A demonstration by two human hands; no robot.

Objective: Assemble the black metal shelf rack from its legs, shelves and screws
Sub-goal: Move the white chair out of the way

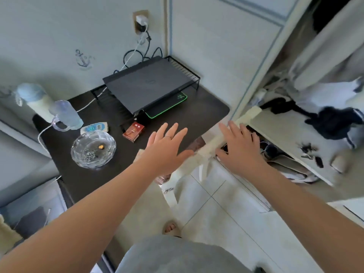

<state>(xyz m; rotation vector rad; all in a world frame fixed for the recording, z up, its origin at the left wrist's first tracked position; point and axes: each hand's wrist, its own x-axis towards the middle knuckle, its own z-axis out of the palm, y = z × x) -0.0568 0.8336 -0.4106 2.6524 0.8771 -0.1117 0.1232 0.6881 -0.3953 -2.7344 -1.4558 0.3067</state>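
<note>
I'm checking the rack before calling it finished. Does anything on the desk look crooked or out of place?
The laptop lies tilted and skewed across the black rack, its front corner hanging past the rack's edge rather than sitting square. The rack itself stands upright at the back of the desk. Both hands, left hand and right hand, are open and empty.

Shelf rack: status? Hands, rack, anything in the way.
Left hand and right hand open, empty. Shelf rack upright on desk, laptop on top. Cigarette pack in front.

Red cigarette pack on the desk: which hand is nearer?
Left. The left hand hovers open just right of the red cigarette pack; the right hand is farther right, past the desk edge.
</note>
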